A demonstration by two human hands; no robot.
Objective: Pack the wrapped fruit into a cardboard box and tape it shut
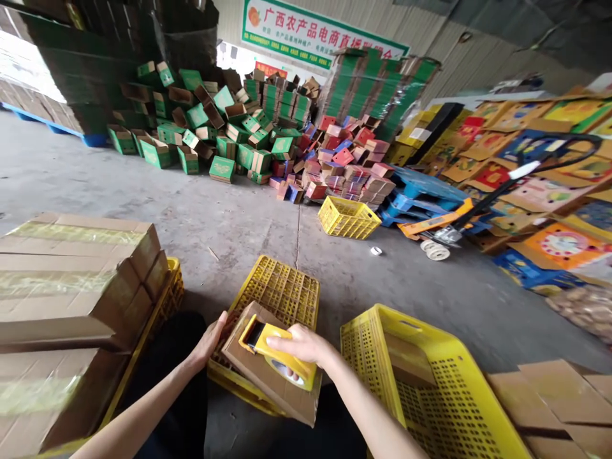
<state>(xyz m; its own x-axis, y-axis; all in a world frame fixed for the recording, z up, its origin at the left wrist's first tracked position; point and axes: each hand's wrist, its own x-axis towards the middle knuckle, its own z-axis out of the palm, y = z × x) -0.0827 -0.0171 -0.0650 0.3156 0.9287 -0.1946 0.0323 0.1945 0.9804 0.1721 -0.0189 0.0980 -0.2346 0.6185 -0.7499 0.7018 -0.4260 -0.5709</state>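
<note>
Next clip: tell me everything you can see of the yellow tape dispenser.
The yellow tape dispenser looks plastic, with a dark part inside its front frame and a rounded rear body showing a pale area. Gripped by the right hand, it slants across the cardboard box, apparently touching it, front end toward the left hand.

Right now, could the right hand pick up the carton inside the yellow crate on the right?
Probably not as it is: the right hand is wrapped around the yellow tape dispenser. The way looks free, though, since the yellow crate is open on top and nothing visible lies on the carton inside.
</note>
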